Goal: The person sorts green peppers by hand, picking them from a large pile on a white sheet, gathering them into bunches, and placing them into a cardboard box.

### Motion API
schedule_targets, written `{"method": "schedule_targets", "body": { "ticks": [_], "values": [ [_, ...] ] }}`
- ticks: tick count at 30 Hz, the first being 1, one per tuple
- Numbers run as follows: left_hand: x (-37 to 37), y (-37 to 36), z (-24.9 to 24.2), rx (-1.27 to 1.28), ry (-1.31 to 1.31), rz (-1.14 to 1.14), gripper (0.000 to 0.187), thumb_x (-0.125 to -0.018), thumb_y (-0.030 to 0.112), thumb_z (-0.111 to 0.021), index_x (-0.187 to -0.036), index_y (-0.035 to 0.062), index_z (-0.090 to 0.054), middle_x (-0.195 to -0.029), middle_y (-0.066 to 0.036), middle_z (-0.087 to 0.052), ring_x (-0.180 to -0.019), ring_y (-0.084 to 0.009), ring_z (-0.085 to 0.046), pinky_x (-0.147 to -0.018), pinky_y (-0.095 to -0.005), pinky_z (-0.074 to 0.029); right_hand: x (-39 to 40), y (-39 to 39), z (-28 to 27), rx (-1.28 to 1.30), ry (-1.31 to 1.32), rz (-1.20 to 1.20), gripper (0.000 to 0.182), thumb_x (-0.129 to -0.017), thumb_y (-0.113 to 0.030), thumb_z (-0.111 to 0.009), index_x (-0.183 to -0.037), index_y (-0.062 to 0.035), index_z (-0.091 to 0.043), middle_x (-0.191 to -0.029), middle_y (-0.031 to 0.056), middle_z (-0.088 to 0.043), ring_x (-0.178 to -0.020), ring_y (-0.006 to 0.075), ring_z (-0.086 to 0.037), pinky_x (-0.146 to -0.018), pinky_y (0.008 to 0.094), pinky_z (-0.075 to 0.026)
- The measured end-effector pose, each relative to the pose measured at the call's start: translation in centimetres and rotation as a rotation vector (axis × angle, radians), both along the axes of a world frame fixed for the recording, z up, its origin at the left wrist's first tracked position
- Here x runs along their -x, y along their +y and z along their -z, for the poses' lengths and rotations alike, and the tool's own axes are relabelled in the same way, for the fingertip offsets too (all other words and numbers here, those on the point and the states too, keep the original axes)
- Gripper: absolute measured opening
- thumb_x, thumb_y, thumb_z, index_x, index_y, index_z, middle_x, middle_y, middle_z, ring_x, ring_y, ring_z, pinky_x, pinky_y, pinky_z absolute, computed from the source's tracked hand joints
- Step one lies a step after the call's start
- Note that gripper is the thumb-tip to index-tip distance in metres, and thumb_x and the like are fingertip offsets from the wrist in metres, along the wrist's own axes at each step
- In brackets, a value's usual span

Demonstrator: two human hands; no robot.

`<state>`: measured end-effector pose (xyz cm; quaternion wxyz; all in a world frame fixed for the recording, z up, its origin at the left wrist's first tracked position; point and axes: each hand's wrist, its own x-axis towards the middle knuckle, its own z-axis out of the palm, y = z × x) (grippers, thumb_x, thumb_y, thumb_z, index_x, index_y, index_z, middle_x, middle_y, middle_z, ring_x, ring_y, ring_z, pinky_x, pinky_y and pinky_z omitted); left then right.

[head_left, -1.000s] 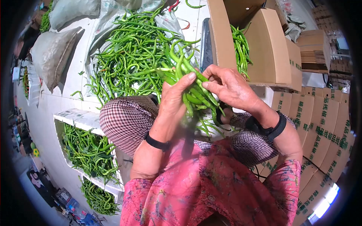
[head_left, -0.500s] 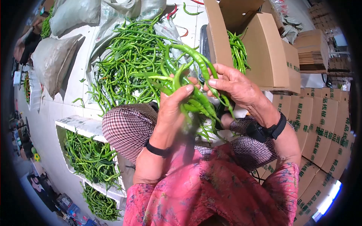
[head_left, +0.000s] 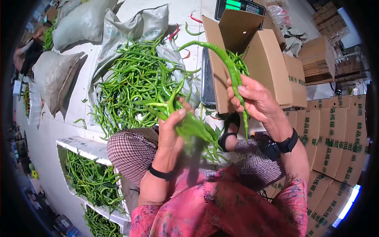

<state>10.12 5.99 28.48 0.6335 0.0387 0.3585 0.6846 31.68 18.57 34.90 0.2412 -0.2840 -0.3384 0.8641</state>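
My left hand is closed round a bunch of long green chili peppers, whose tips stick out on both sides of the fist. In my right hand a single long, curved green chili pepper is pinched between thumb and fingers, its stem end pointing up and left. Beyond my left hand a large heap of green chili peppers lies on an opened woven sack. An open cardboard box with green peppers inside stands just past my right hand.
Under the box is a scale with a lit display. White foam boxes of peppers stand at my left, near full sacks. Printed cartons are stacked at right. A few red peppers lie on the floor.
My right hand has moved right, away from the left, drawing one pepper clear of the bunch. The left hand keeps its bunch, slightly lower. The view has shifted a little.
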Motion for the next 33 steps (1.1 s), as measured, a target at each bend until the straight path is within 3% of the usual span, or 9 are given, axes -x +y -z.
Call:
{"method": "schedule_targets", "body": {
  "ticks": [9,15,17,21,23,25,27,29,33],
  "values": [
    [0.5,-0.2,-0.9,0.025,-0.039,-0.063,0.042,-0.078,0.008,-0.066,-0.116,0.0015,-0.05,-0.097,-0.009,-0.06,-0.085,-0.0206,-0.061,-0.079,-0.0336,-0.053,-0.4,-1.3,0.1,0.117,0.051,-0.13,0.041,-0.095,-0.018,-0.055,-0.127,0.0043,-0.047,-0.095,0.0108,-0.059,-0.069,0.0129,-0.057,-0.055,0.0238,-0.046],
    [3.9,-0.7,-0.5,0.062,0.181,-0.349,0.036,-0.08,0.005,-0.063,-0.113,0.0005,-0.052,-0.093,-0.01,-0.061,-0.085,-0.0203,-0.06,-0.078,-0.0317,-0.052,-2.5,-2.2,-1.6,0.052,-0.176,-0.187,0.032,-0.097,-0.015,-0.05,-0.123,0.0037,-0.05,-0.089,0.0095,-0.062,-0.066,0.0136,-0.06,-0.056,0.0247,-0.049],
    [4.5,-1.0,-2.5,0.108,0.371,-0.499,0.037,-0.081,0.005,-0.063,-0.115,-0.0006,-0.051,-0.094,-0.011,-0.062,-0.084,-0.0204,-0.061,-0.077,-0.0316,-0.052,-3.6,-2.1,-2.9,-0.26,-0.579,-0.477,0.025,-0.097,-0.013,-0.047,-0.117,0.0012,-0.054,-0.087,0.0089,-0.064,-0.066,0.0147,-0.061,-0.058,0.0267,-0.05],
    [5.1,-2.5,-3.9,0.026,0.422,-0.418,0.042,-0.083,0.009,-0.063,-0.122,0.0,-0.05,-0.099,-0.01,-0.062,-0.088,-0.0186,-0.061,-0.077,-0.03,-0.053,-3.9,-3.5,-4.4,-0.645,-0.84,-0.655,0.022,-0.097,-0.013,-0.047,-0.113,-0.0005,-0.056,-0.087,0.009,-0.065,-0.07,0.0149,-0.063,-0.062,0.0269,-0.051],
    [5.0,-2.5,-3.8,0.032,0.368,-0.403,0.042,-0.084,0.008,-0.062,-0.123,-0.0004,-0.049,-0.099,-0.011,-0.062,-0.088,-0.0191,-0.061,-0.076,-0.0305,-0.055,-3.6,-4.5,-4.3,-1.234,-0.921,-0.572,0.025,-0.095,-0.009,-0.048,-0.117,0.0015,-0.054,-0.093,0.0105,-0.065,-0.08,0.0152,-0.062,-0.074,0.0286,-0.05],
    [4.9,-2.2,-3.2,-0.054,0.095,-0.335,0.04,-0.083,0.004,-0.062,-0.12,-0.0007,-0.049,-0.096,-0.012,-0.062,-0.084,-0.0204,-0.062,-0.075,-0.0302,-0.054,-2.5,-5.2,-3.4,-1.074,-0.859,-0.45,0.022,-0.093,-0.008,-0.051,-0.113,-0.0005,-0.056,-0.092,0.0094,-0.065,-0.083,0.0136,-0.061,-0.076,0.0295,-0.049],
    [4.4,-1.9,-2.6,-0.075,0.056,-0.258,0.042,-0.082,0.005,-0.063,-0.121,0.0,-0.049,-0.096,-0.012,-0.062,-0.085,-0.0203,-0.063,-0.076,-0.0312,-0.055,0.1,-5.5,-3.8,-0.372,-0.629,-0.222,0.023,-0.09,-0.015,-0.061,-0.109,-0.0028,-0.058,-0.085,0.0065,-0.064,-0.075,0.013,-0.059,-0.064,0.0301,-0.048],
    [3.3,-1.5,-2.6,-0.069,0.085,-0.184,0.044,-0.08,0.006,-0.064,-0.122,-0.0003,-0.049,-0.096,-0.012,-0.062,-0.085,-0.0201,-0.063,-0.077,-0.0317,-0.055,2.6,-5.4,-2.9,-0.633,-0.76,-0.32,0.029,-0.084,-0.022,-0.069,-0.105,-0.0033,-0.06,-0.082,0.0041,-0.062,-0.072,0.0098,-0.053,-0.063,0.0275,-0.046],
    [1.5,-1.2,-3.5,-0.055,0.08,-0.018,0.052,-0.078,0.005,-0.064,-0.127,-0.0003,-0.048,-0.107,-0.012,-0.059,-0.094,-0.0196,-0.061,-0.083,-0.0334,-0.053,8.0,-6.3,-2.3,-0.64,-0.725,-0.347,0.03,-0.082,-0.019,-0.073,-0.104,-0.0031,-0.062,-0.08,-0.0018,-0.054,-0.075,0.007,-0.049,-0.068,0.0244,-0.043]
  ]
}}
